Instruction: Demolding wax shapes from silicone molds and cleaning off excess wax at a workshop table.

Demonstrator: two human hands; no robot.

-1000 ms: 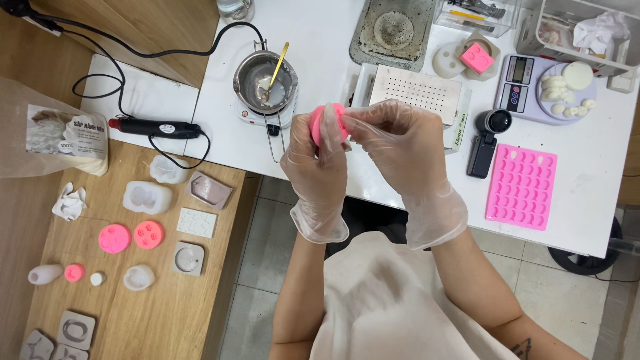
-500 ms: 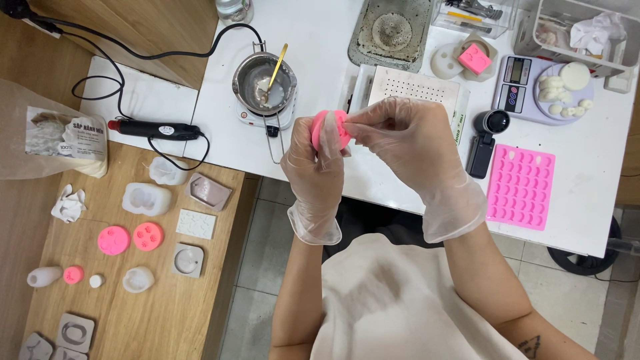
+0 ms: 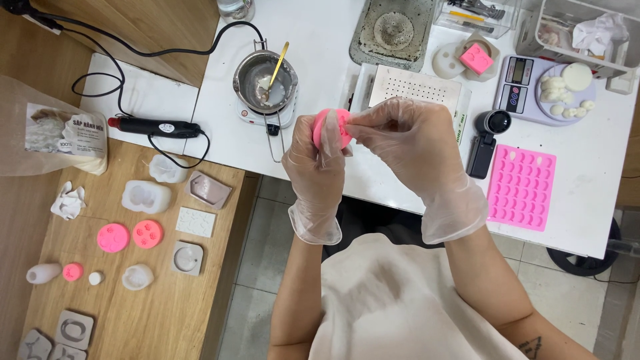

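- The white table point(image 3: 320, 40) carries a metal pot point(image 3: 265, 83), a scale point(image 3: 527, 83) and a pink tray point(image 3: 521, 187).
- The right hand point(image 3: 407, 143), gloved, pinches the edge of the mold with its fingertips.
- The left hand point(image 3: 313, 160), gloved, grips the mold from the side.
- The pink mold point(image 3: 332, 128) sits between both hands, above the table edge.

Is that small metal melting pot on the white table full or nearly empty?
Nearly empty: the small metal melting pot shows mostly bare metal inside, with whitish residue around a gold spoon leaning in it.
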